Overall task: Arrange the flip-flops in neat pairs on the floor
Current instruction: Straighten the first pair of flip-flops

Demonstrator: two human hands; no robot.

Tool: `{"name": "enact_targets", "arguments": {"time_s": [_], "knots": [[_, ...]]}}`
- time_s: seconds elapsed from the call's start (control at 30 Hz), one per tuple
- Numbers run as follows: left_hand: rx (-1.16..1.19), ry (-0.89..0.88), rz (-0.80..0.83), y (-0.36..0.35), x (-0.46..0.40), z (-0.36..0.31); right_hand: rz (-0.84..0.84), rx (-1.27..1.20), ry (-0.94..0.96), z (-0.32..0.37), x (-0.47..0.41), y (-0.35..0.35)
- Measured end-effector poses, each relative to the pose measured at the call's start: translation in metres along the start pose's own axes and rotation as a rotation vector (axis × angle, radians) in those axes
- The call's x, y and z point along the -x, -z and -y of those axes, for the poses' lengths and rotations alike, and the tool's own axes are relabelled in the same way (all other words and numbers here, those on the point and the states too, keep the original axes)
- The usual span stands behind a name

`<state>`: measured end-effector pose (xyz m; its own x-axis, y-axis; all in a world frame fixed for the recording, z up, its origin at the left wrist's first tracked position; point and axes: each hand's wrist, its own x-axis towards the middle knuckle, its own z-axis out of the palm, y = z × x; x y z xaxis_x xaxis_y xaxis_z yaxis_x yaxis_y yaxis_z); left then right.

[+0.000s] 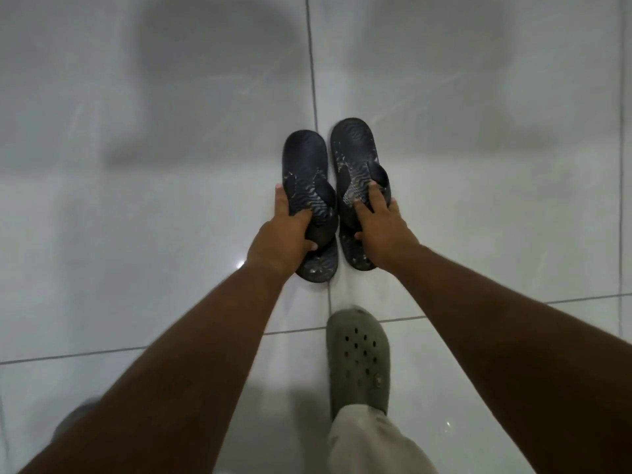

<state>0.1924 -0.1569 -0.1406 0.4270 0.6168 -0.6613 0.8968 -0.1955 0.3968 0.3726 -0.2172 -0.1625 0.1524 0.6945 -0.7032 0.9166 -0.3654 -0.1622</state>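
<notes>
**Q:** What is going on here, and why are your hands where they are?

**A:** I am bent over a pale tiled floor [136, 200], one hand on each of two dark flip-flops [309, 206] that lie side by side, toes pointing away from me. My left hand [285, 241] is wrapped around the outer edge of the left flip-flop, thumb hooked in by the strap, fingers [282, 200] running along its side. That grip lets me slide or turn it without lifting it clear.

**Q:** And the other hand?

**A:** My right hand [384, 227] lies flat on top of the right flip-flop [355, 165], fingers spread over the strap, pressing down rather than closing around it. I judge that it pins that one in place as the reference while the left one is brought into line.

**Q:** Are they a neat pair yet?

**A:** Nearly. They sit just beside each other along a grout line [313, 80], which makes a handy guide. The right one's toe reaches further forward than the left's, so the ends are not level. A small nudge would probably even them up.

**Q:** Anything else in shot?

**A:** My foot in a grey-green clog [359, 357], planted near the heels, below a light trouser leg [369, 443].
</notes>
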Motion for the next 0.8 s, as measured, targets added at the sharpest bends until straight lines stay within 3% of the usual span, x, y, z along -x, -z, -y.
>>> {"name": "enact_targets", "arguments": {"time_s": [0.17,0.27,0.37,0.63,0.8], "knots": [[-0.008,-0.099,-0.018,-0.031,-0.027,-0.08,0.004,0.033,-0.047,-0.088,0.01,0.021],[-0.273,-0.201,-0.118,-0.048,-0.043,-0.11,-0.017,0.026,-0.069,-0.122,0.012,0.026],[-0.474,-0.252,-0.12,-0.054,-0.047,-0.114,-0.004,-0.01,-0.085,-0.129,0.009,0.021],[-0.393,-0.271,-0.037,-0.056,-0.051,-0.104,0.011,-0.029,-0.093,-0.118,0.005,0.019],[-0.49,-0.375,-0.048,-0.039,-0.05,-0.093,0.029,-0.009,-0.051,-0.113,0.016,0.031]]}}
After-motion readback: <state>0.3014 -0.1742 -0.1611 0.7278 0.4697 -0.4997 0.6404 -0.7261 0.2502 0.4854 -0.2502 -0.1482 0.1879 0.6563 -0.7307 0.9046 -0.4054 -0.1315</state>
